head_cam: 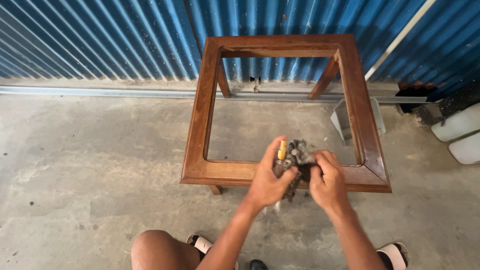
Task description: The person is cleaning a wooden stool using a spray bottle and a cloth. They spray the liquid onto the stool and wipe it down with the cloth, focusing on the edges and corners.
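1. Standing on a grey, stained concrete floor, a brown varnished wooden table frame with an open square middle and no top panel serves as the surface; the floor shows through its opening.
2. Behind it runs a blue corrugated metal wall, with a pale metal rail along its foot.
3. A small grey open-fronted box sits on the floor beyond the frame's right side, partly hidden by the frame, and two white plastic containers lie at the right edge, cut off by the picture.
4. At the bottom, a bare knee and two feet in pale strapped sandals are only partly in view.
5. Both hands meet over the frame's near rail, close to its right half.
6. The left hand has its grip closed around a small dark bottle with a yellow nozzle; the thumb stands up beside the nozzle, and most of the bottle's body is hidden by the fingers.
7. The right hand has its grip clamped on a crumpled grey-brown rag, bunched against the bottle's nozzle.
8. Whether the rag touches the wood beneath cannot be told.
9. Both forearms reach up from the bottom edge and converge at the wrists.
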